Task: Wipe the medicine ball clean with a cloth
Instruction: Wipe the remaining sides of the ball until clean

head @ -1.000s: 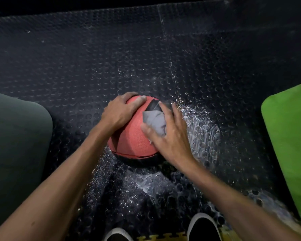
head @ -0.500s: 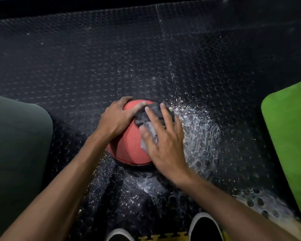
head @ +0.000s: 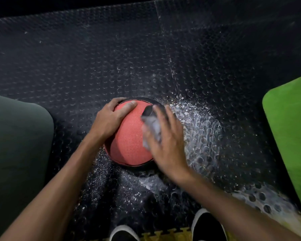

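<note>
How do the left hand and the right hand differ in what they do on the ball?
The left hand rests bare on the medicine ball, at its left; the right hand presses a grey cloth at its right. The left hand looks sharp, the right hand blurred. Both lie on the ball's upper half.

The scene is dim, with the black studded floor fading to near darkness along its far edge and corners. Light falls from above near the viewer, catching white specks and a pale glare on the floor's near right part. The right hand and the cloth are smeared by motion blur, while the left hand is sharper. Straight floor seams bow towards the picture's edges.
</note>
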